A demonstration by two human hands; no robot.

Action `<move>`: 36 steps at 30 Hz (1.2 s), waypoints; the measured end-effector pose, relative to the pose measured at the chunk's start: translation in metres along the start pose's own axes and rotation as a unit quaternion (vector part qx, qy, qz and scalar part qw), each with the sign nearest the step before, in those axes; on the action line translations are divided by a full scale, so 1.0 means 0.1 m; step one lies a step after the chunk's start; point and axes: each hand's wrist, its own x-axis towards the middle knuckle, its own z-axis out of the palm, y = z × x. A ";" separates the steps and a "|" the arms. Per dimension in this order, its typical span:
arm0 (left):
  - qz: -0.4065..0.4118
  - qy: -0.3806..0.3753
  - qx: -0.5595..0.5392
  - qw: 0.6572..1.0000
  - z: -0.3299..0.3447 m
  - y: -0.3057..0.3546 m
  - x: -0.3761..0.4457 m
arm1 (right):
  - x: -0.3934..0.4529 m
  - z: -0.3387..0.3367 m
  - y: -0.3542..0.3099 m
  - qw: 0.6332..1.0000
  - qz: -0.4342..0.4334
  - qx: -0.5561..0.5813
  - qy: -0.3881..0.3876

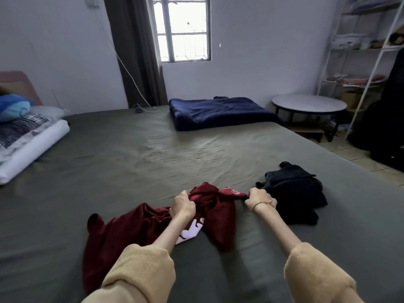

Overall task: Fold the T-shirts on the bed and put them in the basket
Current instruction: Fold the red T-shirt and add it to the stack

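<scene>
A dark red T-shirt (pixel 131 228) with a white print lies crumpled on the grey-green bed (pixel 153 154) in front of me. My left hand (pixel 182 205) grips a bunch of its fabric near the middle. My right hand (pixel 260 199), with a thin bracelet on the wrist, pinches another edge of the same shirt further right. A black T-shirt (pixel 295 193) lies in a heap just to the right of my right hand. No basket is in view.
A folded navy blanket (pixel 220 112) lies at the far side of the bed. Pillows and a blue cushion (pixel 13 109) are stacked at the left. A round table (pixel 309 103) and a white shelf rack (pixel 358 62) stand past the bed's right edge.
</scene>
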 end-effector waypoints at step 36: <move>-0.222 0.072 -0.261 0.937 -1.38 -1.95 0.33 | -0.50 0.77 -1.52 0.941 -0.253 0.163 -0.156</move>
